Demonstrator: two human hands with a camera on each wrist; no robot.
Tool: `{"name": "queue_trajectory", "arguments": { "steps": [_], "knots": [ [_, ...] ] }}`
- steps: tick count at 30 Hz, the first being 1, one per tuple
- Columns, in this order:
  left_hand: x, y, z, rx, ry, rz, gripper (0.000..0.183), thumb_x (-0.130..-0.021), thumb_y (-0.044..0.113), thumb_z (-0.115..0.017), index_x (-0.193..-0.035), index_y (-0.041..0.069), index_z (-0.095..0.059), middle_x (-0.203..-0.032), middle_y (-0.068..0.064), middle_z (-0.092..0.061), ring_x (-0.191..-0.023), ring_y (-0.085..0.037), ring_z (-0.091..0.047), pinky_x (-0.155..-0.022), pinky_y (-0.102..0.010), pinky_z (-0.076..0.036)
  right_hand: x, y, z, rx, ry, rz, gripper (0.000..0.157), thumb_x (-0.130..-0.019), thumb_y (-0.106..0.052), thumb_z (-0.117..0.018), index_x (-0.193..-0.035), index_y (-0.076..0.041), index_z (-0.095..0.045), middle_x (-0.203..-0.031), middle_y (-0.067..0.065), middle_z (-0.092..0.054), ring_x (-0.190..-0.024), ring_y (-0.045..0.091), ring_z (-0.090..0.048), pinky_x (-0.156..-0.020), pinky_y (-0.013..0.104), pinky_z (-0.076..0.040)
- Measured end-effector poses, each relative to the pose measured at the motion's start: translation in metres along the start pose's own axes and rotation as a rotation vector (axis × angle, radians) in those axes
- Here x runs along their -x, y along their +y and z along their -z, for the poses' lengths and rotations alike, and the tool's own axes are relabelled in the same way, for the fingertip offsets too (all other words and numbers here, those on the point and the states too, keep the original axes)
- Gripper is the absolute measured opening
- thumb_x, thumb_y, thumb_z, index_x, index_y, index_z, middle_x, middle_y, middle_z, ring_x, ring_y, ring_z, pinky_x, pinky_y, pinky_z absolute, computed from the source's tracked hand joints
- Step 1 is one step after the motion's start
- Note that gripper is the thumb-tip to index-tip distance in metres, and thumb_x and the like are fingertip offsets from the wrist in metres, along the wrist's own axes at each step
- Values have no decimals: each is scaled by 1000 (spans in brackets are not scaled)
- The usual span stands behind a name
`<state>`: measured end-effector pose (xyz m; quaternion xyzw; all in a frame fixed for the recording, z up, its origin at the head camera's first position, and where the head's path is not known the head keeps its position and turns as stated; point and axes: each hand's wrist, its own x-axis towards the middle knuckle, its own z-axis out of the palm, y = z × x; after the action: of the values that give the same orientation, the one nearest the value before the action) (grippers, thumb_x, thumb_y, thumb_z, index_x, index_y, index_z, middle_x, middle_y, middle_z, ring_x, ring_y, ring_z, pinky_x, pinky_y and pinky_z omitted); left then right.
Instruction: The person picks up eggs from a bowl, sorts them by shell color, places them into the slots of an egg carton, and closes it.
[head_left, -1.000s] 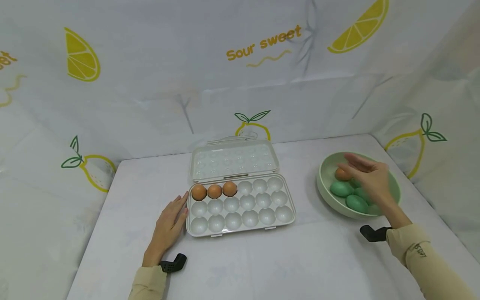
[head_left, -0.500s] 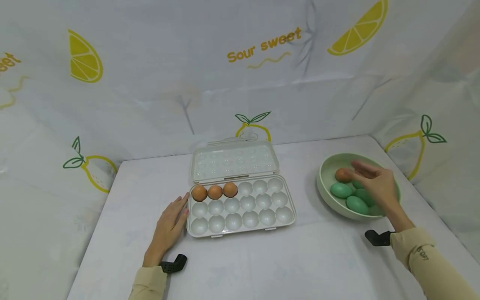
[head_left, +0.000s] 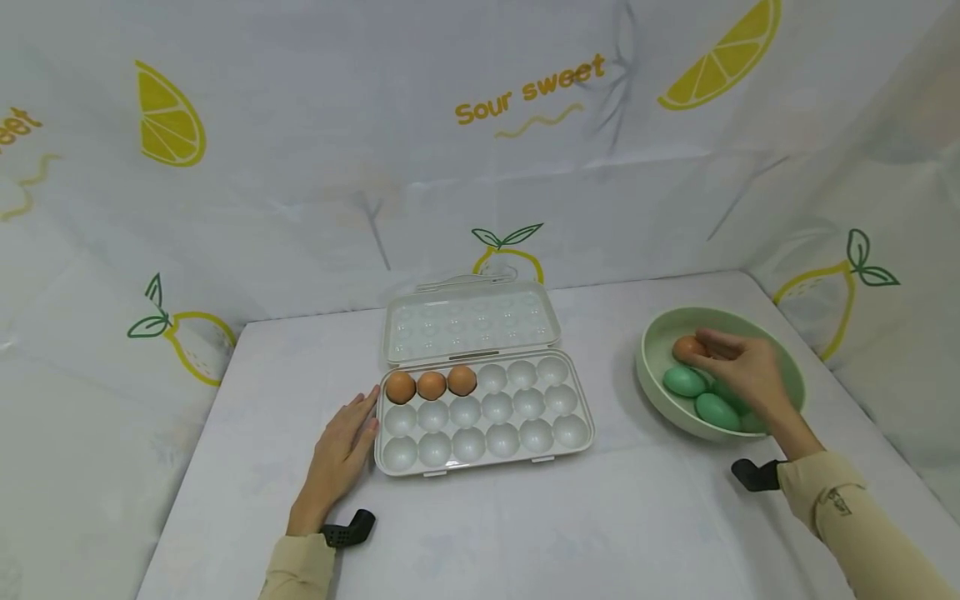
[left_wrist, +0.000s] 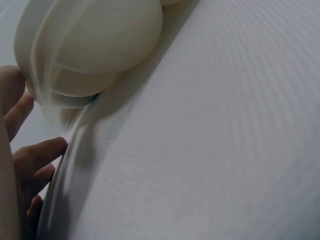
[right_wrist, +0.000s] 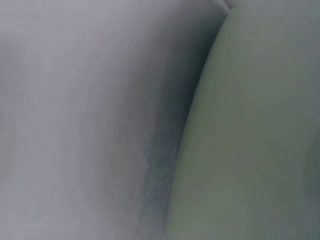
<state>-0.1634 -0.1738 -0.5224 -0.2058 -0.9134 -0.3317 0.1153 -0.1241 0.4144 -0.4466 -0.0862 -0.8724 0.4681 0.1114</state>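
- From my station, the brown egg [head_left: 685,348] sits inside the pale green bowl [head_left: 656,398], toward its far left side, just beyond the green eggs [head_left: 717,412].
- Right hand [head_left: 750,373] reaches over the bowl rim; in the head view its thumb and forefinger appear to pinch the brown egg from the near right side. The right wrist view gives me only blur and bowl wall, so I can't gauge the pressure.
- I expect a light, stiff shell with little give. Real or imitation, I can't tell; I'd treat it as fragile.
- Smooth curve, probably slippery: a pinch near either tip could squirt it out. Best hold, I judge, is round the widest girth, finger pads on opposite sides, firm but not squeezing.
- Neighbours lie close; a low approach risks knocking shells together.
- Left hand [head_left: 337,454] lies at the left end of the egg tray [head_left: 481,427], fingers apart, clasping nothing. Left wrist view puts its thumb at the tray's edge.
- Tray looks like thin, light plastic, lid [head_left: 472,317] folded back on the worktop [head_left: 600,525]; three brown eggs [head_left: 432,385] fill the back row's left cups. A nudge would likely slide it; hold by the rim.
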Motion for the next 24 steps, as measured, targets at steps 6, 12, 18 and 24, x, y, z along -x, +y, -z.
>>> {"name": "queue_trajectory", "arguments": {
  "steps": [6, 12, 18, 24],
  "knots": [
    [1, 0, -1, 2, 6, -1, 49, -105, 18, -53, -153, 12, -48, -153, -11, -56, -142, -41, -50, -120, -59, -35, -5, -3, -6, 122, 13, 44, 54, -88, -17, -81, -131, 10, -63, -126, 13, -67, -89, -32, -51, -77, -5, -47],
    [2, -1, -1, 4, 6, -4, 49, -105, 17, -53, -153, 11, -48, -153, -12, -55, -142, -42, -50, -121, -60, -34, -12, -4, -14, 174, 7, 108, 51, -85, -11, -83, -127, 12, -65, -125, 34, -64, -91, -35, -42, -77, -7, -44],
    [1, -1, 0, 6, 5, -8, 49, -105, 17, -53, -153, 11, -48, -152, -13, -56, -142, -43, -50, -120, -62, -34, -20, -2, -23, 281, 68, 227, 47, -75, -4, -88, -117, 11, -71, -108, 33, -73, -84, -30, -42, -70, -6, -37],
    [-1, -2, 0, -3, -11, -1, 49, -105, 19, -54, -153, 11, -48, -152, -12, -56, -143, -40, -50, -122, -58, -34, -25, -3, -30, 374, 110, 304, 48, -69, -4, -90, -112, 9, -74, -95, 30, -75, -68, -2, -52, -62, 5, -34]
  ]
}}
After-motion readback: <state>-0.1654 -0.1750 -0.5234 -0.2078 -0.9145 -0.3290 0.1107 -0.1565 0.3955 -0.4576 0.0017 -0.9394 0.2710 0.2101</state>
